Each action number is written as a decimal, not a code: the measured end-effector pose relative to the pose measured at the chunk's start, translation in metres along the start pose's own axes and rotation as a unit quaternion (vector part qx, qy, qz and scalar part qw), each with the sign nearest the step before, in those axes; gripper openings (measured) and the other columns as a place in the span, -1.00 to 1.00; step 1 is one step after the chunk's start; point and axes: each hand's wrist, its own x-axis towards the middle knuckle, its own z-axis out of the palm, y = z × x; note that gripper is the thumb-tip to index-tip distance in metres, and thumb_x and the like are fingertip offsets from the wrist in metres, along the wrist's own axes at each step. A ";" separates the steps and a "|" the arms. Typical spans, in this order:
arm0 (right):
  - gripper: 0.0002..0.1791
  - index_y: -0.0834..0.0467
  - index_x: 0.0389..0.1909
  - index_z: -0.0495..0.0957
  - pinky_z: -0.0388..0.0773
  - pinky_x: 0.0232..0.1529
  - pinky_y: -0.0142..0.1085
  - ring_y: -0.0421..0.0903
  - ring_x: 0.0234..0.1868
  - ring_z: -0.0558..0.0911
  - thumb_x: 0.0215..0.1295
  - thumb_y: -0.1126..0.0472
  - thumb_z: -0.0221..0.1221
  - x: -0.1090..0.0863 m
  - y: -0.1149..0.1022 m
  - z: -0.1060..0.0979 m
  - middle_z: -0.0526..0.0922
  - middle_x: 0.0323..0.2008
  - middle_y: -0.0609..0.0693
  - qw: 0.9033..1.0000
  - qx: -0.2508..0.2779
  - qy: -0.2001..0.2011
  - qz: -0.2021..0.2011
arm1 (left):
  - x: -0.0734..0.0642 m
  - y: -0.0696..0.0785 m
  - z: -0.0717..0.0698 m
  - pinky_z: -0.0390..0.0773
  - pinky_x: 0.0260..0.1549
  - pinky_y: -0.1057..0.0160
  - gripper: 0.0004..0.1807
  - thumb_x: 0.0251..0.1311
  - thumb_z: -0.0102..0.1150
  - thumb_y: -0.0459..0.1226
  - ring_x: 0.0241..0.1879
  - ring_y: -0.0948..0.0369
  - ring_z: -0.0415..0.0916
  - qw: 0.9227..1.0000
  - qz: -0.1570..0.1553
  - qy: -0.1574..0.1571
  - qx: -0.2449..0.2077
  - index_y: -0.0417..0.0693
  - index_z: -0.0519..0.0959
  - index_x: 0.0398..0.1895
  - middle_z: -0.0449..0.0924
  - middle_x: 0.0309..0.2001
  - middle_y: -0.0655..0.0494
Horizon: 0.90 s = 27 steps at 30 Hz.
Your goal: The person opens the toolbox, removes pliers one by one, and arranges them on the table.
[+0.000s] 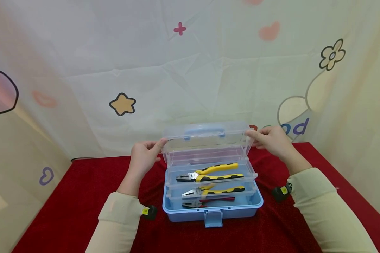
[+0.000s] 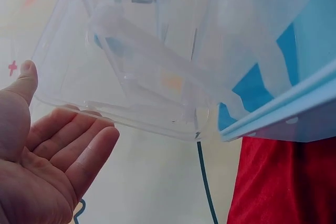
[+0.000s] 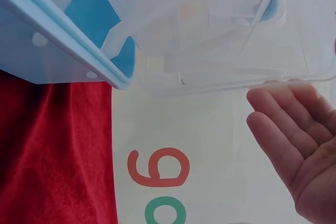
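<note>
A blue toolbox has its clear lid raised at the back. My left hand holds the lid's left edge, thumb at the rim and fingers along the side. At the lid's right edge, my right hand holds on in the same manner. Inside, yellow-and-black pliers lie in the upper clear tray. Other yellow-handled pliers lie in the lower tray, and red-handled pliers are at the front.
The toolbox stands on a red cloth covering the table. A pale printed curtain hangs close behind the lid. The blue latch hangs down at the front.
</note>
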 end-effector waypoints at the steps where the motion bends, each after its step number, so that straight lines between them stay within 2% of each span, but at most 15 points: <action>1: -0.27 0.28 -0.22 0.63 0.64 -0.10 -0.09 0.07 -0.18 0.71 0.17 -0.37 0.07 0.001 0.000 0.000 0.67 -0.14 0.25 1.000 0.002 0.000 0.000 | 0.000 0.000 0.000 0.66 -0.19 0.23 -0.29 0.03 0.09 0.31 -0.08 0.08 0.57 1.000 0.001 0.000 -0.001 -0.05 0.62 -0.01 0.57 -0.04 -0.02; 6: -0.28 0.30 -0.33 0.62 0.66 -0.13 -0.13 0.01 -0.23 0.71 0.17 -0.36 0.07 0.003 0.000 0.000 0.69 -0.21 0.22 1.000 0.010 0.000 0.005 | -0.002 0.001 0.000 0.64 -0.10 0.17 -0.33 0.11 0.04 0.27 -0.08 0.05 0.60 1.000 0.005 0.002 -0.004 -0.05 0.62 0.01 0.59 0.00 -0.02; 13: -0.26 0.31 -0.33 0.61 0.67 -0.19 -0.21 -0.01 -0.26 0.70 0.15 -0.38 0.07 0.008 0.000 0.003 0.69 -0.23 0.21 1.000 0.020 0.009 0.014 | -0.002 -0.008 -0.001 0.55 0.04 0.08 -0.45 0.34 -0.12 0.10 0.16 0.03 0.49 0.998 0.035 -0.022 -0.046 -0.11 0.54 0.11 0.51 0.18 -0.07; 17: -0.25 0.32 -0.33 0.60 0.68 -0.21 -0.23 -0.07 -0.30 0.70 0.15 -0.38 0.07 0.011 0.001 0.005 0.68 -0.21 0.24 0.999 0.024 0.020 0.017 | -0.004 -0.011 0.000 0.52 0.09 0.10 -0.45 0.38 -0.18 0.09 0.21 0.03 0.44 0.997 0.033 -0.040 -0.049 -0.05 0.45 0.21 0.44 0.25 -0.04; 23: -0.23 0.34 -0.39 0.56 0.68 -0.25 -0.27 -0.05 -0.31 0.71 0.12 -0.41 0.07 0.015 0.003 0.009 0.67 -0.20 0.26 0.998 0.037 0.036 0.025 | -0.004 -0.013 0.001 0.42 0.20 0.03 -0.43 0.40 -0.24 0.09 0.28 0.00 0.34 0.996 0.040 -0.061 -0.047 -0.03 0.37 0.29 0.37 0.30 -0.03; 27: -0.18 0.35 -0.34 0.56 0.67 -0.27 -0.34 0.01 -0.25 0.72 0.11 -0.44 0.04 0.017 0.001 0.010 0.66 -0.15 0.27 0.998 0.048 0.037 0.034 | -0.003 -0.013 0.003 0.37 0.24 0.02 -0.41 0.40 -0.26 0.10 0.32 0.02 0.29 0.996 0.040 -0.070 -0.047 -0.02 0.32 0.33 0.33 0.33 -0.02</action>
